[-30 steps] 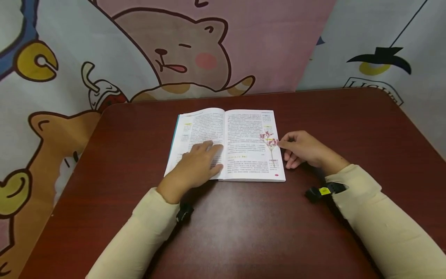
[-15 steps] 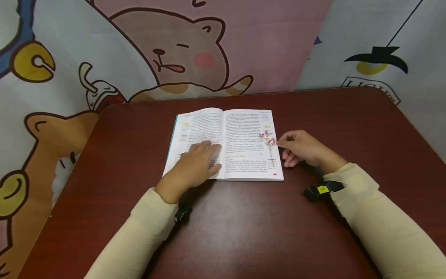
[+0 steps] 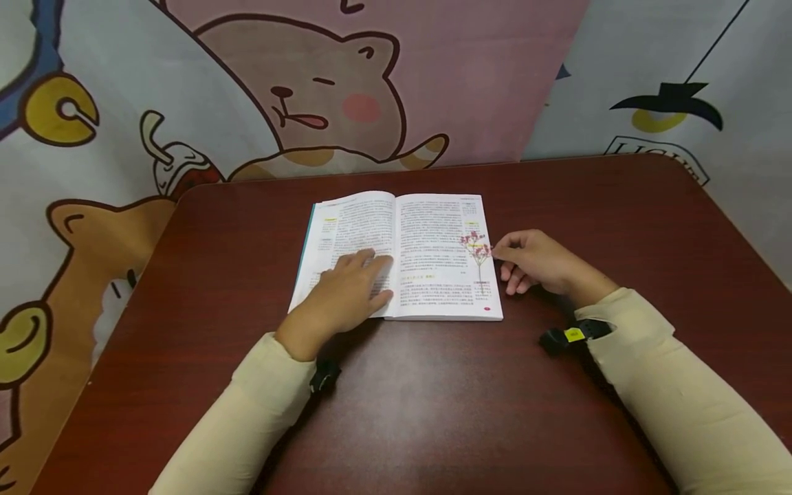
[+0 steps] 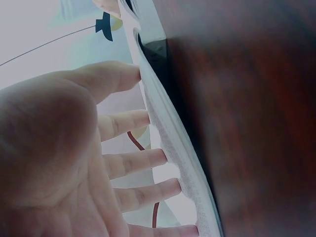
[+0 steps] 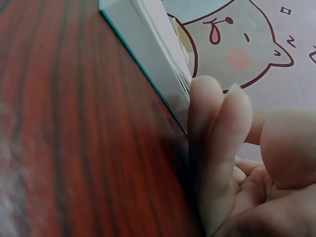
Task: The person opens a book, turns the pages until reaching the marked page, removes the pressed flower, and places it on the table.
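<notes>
Almost nothing moves over the last second: the left hand [image 3: 346, 292] stays flat on the left page of the open book [image 3: 433, 237], and the right hand [image 3: 535, 265] stays at the outer edge of the right page, beside the small pink flower sprig [image 3: 478, 258] lying there. The only shift is a slight drift of the whole view, so the pose reads as a held one, with the book pinned open and the sprig settled on the page rather than being carried.

The left hand's fingers lie straight and spread, pressing the paper; the left wrist view shows those fingers [image 4: 131, 163] extended against the page edges, gripping nothing. The right hand is loosely curled, its index finger and thumb reaching to the sprig's blossoms at the page margin. Whether they actually pinch the sprig or only touch it cannot be told (the right wrist view shows only curled fingers [image 5: 217, 143] against the book's side, no flower).

The sprig lies on the right-hand page near its outer edge, stem pointing toward the person, blossoms away.

As for holders, there is no bowl or box in view; the book alone holds anything, and it holds only the sprig between its open pages, on the dark red table [image 3: 433, 412].
</notes>
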A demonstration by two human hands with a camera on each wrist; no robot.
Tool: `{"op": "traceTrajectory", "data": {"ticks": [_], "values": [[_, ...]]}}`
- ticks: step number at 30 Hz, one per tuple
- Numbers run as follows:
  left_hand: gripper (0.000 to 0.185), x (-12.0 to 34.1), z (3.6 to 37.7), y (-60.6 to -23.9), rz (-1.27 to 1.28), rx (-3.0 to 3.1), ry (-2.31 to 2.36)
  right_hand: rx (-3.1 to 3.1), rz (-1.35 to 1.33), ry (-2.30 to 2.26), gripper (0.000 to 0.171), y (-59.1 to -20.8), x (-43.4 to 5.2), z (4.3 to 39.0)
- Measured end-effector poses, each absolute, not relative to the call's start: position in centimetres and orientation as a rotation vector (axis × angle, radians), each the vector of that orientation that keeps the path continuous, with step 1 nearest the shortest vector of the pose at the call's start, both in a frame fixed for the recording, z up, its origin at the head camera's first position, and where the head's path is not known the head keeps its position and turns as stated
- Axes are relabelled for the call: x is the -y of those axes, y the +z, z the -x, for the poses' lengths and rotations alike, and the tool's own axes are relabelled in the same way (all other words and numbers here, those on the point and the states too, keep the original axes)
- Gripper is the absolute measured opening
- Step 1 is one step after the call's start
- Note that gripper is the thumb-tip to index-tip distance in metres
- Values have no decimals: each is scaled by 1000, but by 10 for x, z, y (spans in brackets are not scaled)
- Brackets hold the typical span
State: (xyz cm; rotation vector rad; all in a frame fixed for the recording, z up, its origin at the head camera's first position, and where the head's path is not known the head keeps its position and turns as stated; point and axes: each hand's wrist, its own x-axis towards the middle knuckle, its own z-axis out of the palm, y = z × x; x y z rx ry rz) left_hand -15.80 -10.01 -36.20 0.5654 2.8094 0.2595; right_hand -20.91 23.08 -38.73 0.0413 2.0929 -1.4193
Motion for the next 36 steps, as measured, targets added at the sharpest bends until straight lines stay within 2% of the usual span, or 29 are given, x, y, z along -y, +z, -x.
{"op": "traceTrajectory", "data": {"ticks": [18, 36], "values": [[60, 100, 159, -362, -561, -2793, 257, -2134, -6, -1476, 29, -378, -244, 212], [60, 100, 159, -361, -562, -2800, 254, -2191, -83, -1417, 28, -377, -262, 220]]}}
